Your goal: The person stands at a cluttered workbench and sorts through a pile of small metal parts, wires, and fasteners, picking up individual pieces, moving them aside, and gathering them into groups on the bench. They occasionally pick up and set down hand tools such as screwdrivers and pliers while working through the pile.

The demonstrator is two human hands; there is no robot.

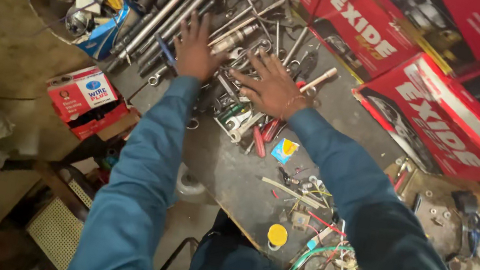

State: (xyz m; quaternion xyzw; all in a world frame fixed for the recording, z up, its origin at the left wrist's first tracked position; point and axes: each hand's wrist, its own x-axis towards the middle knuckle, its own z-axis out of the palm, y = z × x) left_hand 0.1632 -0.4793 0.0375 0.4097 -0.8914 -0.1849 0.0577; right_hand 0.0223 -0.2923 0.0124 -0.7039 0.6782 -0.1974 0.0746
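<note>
- Here, both hands are lying flat on a heap of metal tools (pixel 218 29) spread over the upper middle of the frame — wrenches, long steel bars and pliers tangled together on a dark tabletop (pixel 228 171).
- The left hand (pixel 194 51) is pressing down on the left part of the heap, fingers spread apart and pointing toward the top of the frame; it is gripping nothing, just touching the wrenches beneath it.
- The right hand (pixel 273 86) is resting just right of it, palm down, fingers splayed toward the left over the tools, clamped on nothing.
- Red-handled tools (pixel 262 135) are poking out from under the right hand, toward the lower centre.
- A wooden handle (pixel 319 79) is lying just beside the right hand, on its upper right.
- Both arms are wearing blue sleeves (pixel 146 159) running down to the bottom of the frame.
- Large red cardboard boxes (pixel 447 123) are stacking up along the upper right.
- A small red and white box (pixel 81 94) is sitting at the left, well apart from the hands.
- A yellow round lid (pixel 277 235) and loose wire scraps (pixel 324 251) are lying at the lower centre — near the tabletop's edge.
</note>
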